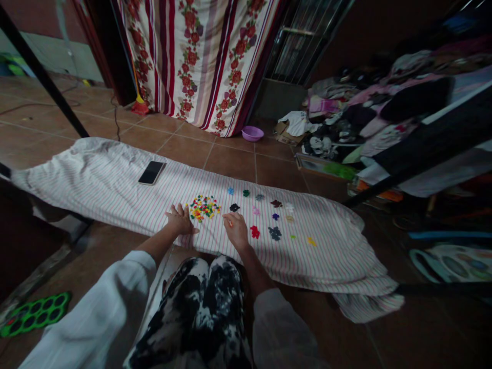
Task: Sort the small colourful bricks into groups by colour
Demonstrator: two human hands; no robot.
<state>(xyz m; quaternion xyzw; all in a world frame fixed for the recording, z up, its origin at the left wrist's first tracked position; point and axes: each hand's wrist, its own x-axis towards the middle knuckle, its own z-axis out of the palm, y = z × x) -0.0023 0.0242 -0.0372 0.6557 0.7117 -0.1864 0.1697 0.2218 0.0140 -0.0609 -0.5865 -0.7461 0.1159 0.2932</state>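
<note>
My left hand [180, 220] lies flat on the striped cloth with its fingers spread, beside a mixed pile of small coloured pieces [205, 208] in red, yellow, green, orange and white. To the right of that pile, my right hand [236, 229] is pinched, with a small orange piece [231, 223] showing at its fingers. Past it, pieces are grouped by colour: black [234, 207], pink [256, 210], red [254, 231], dark grey [274, 233], brown [275, 203], purple [275, 217], lime [292, 237] and yellow [311, 241]. Their exact kind is too small to tell.
The striped cloth [115, 174] covers a long, low surface across my knees' front. A phone [152, 172] rests on it at the left. Beyond are a flowered curtain [207, 61], a purple basin [252, 134] and heaped clothes [369, 102]. Black bars [42, 72] rise at both sides.
</note>
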